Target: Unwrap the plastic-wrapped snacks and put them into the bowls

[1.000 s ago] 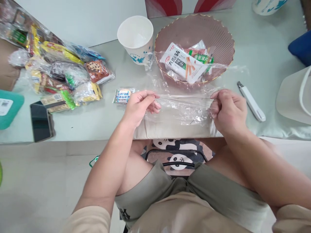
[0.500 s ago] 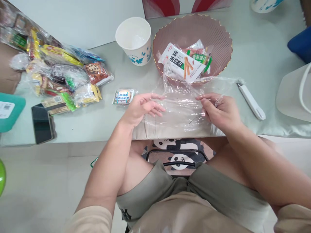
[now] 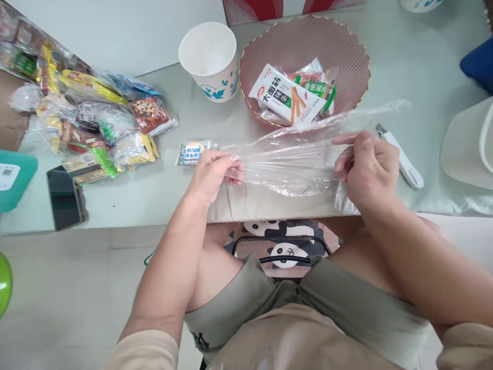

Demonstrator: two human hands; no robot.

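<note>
We see the clear plastic film (image 3: 285,167) stretched between the two hands, in front of the pink bowl (image 3: 304,38). Its long axis runs from left to right; it lies to the right of the left fingers and to the left of the right ones, so neither hand is nearer. The left hand (image 3: 211,174) pinches one end; the right hand (image 3: 372,167) has curled fingers gripping the other, with the index finger extended. On the white packet (image 3: 285,97) we can read 大面筋 and 辣条; on the small packet (image 3: 192,152), upside down, 薄脆饼干.
</note>
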